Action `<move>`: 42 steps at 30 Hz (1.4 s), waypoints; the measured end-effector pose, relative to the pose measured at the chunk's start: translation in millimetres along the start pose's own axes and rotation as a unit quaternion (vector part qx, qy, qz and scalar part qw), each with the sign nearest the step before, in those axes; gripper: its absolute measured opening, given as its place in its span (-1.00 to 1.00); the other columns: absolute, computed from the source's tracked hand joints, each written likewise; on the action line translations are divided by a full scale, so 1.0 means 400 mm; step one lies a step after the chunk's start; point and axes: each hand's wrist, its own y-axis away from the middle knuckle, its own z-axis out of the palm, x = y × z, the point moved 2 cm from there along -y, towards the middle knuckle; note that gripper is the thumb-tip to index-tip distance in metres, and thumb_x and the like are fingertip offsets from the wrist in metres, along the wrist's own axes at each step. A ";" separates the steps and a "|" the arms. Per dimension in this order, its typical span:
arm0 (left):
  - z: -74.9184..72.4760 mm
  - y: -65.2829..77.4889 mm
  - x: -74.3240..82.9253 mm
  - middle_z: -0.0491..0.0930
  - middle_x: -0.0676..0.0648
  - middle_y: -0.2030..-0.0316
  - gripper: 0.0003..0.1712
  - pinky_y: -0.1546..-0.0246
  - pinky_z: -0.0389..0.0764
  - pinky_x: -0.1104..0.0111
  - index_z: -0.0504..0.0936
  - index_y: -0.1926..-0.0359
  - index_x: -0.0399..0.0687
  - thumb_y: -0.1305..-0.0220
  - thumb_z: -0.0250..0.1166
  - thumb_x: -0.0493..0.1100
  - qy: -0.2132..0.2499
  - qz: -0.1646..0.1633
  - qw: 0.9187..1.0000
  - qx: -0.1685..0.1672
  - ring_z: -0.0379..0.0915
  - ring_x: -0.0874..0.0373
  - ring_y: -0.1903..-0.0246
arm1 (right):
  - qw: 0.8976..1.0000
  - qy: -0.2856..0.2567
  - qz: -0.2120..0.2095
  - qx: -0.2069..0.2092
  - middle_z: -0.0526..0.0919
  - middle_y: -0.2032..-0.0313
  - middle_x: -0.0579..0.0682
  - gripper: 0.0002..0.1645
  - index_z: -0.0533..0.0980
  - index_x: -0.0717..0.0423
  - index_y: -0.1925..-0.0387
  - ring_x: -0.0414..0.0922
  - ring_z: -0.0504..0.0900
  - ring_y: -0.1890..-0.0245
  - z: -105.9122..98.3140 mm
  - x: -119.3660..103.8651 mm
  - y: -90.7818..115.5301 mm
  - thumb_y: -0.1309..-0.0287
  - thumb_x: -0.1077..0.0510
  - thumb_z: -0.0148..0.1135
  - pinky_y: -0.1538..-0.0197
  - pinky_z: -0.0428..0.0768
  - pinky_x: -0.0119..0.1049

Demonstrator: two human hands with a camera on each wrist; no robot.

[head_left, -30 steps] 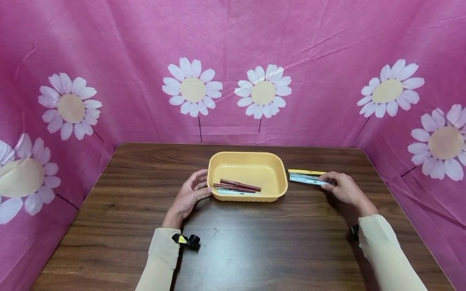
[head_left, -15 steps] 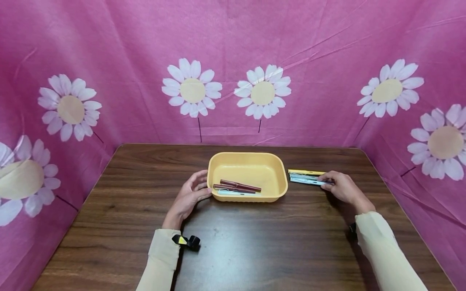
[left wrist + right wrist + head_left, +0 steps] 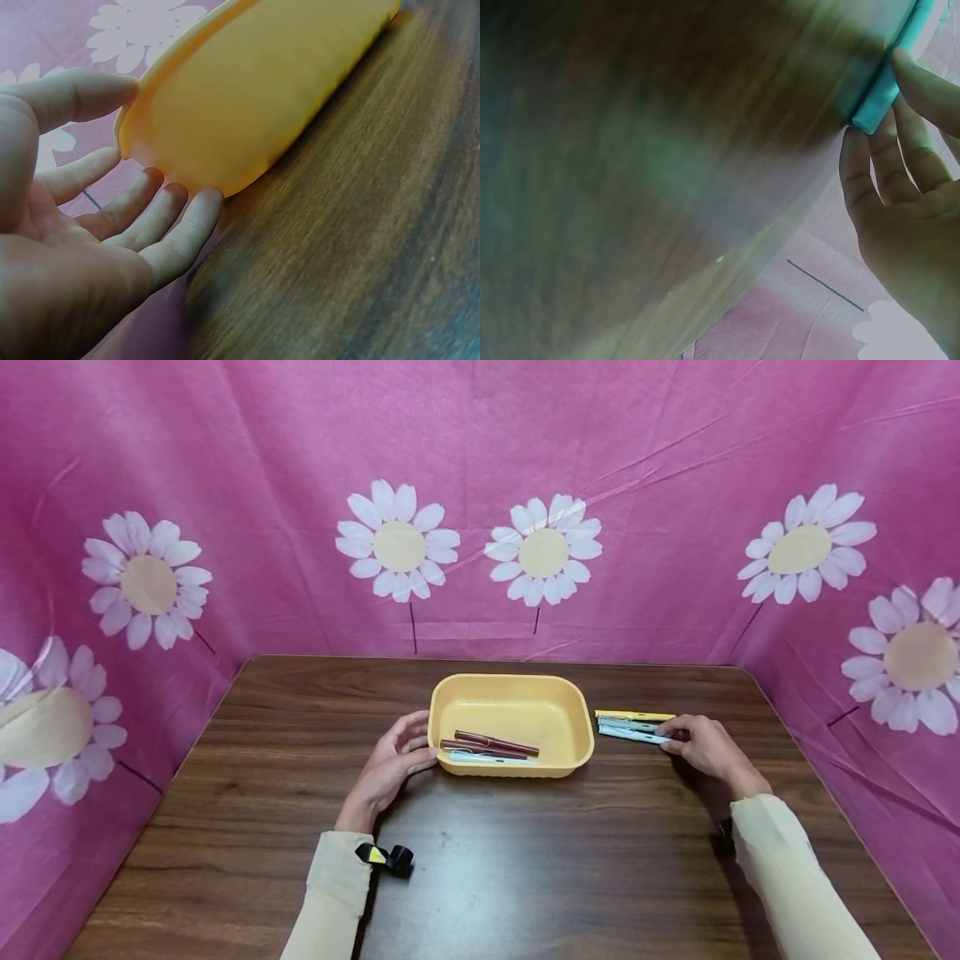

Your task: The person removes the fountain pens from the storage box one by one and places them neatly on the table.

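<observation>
My left hand [image 3: 386, 764] rests at the left end of a yellow plastic basin [image 3: 555, 767]. In the left wrist view its thumb touches the rim and its spread fingertips lie along the outer wall. Inside the basin are two dark red pens [image 3: 497, 743] and a pale blue pen [image 3: 487, 758]. My right hand [image 3: 708, 747] pinches the right end of a light blue pen [image 3: 630, 735] on the table, thumb on one side and fingers on the other; its end shows at the fingertips in the right wrist view. Beside it lie a grey-blue pen [image 3: 630, 725] and a yellow pen [image 3: 633, 716].
Everything stands on a dark wood-grain table [image 3: 525, 868]. A pink cloth [image 3: 480, 427] with white daisies hangs behind it and on both sides. The row of pens lies just right of the basin. A black wrist camera [image 3: 386, 857] sits at the left cuff.
My right hand has shifted slightly left along the pens, and the light blue pen's dark right end no longer shows beyond the fingers. My left hand and the basin have stayed put.
</observation>
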 end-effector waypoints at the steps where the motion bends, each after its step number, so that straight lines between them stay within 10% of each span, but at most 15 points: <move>1: 0.000 0.000 0.000 0.21 -0.44 -0.33 -0.19 -0.08 0.66 0.27 0.17 -0.49 -0.30 -0.24 0.21 -0.55 0.000 0.000 1.000 0.000 0.27 -0.27 -0.28 | 1.000 -0.001 0.002 0.001 0.72 0.30 0.04 -0.86 0.71 0.18 0.20 -0.05 0.61 0.26 -0.001 0.000 0.000 -0.17 0.28 0.43 0.16 0.59 -0.12; 20: 0.000 -0.001 0.000 0.21 -0.42 -0.34 -0.19 -0.08 0.66 0.27 0.17 -0.49 -0.30 -0.24 0.21 -0.55 0.002 -0.001 1.000 0.000 0.26 -0.25 -0.29 | 0.999 -0.005 0.023 0.040 0.71 0.20 0.15 -0.88 0.69 0.17 0.17 0.08 0.60 0.19 -0.015 -0.020 0.012 -0.24 0.26 0.37 0.14 0.56 -0.04; 42: 0.001 -0.001 -0.003 0.23 -0.42 -0.32 -0.19 -0.04 0.67 0.28 0.17 -0.49 -0.30 -0.24 0.21 -0.55 0.008 0.000 1.000 0.001 0.31 -0.26 -0.24 | 0.987 -0.105 -0.015 0.121 0.74 0.25 0.15 -0.77 0.65 0.27 0.11 -0.26 0.61 0.29 -0.008 -0.141 0.007 -0.23 0.23 0.41 0.25 0.54 -0.60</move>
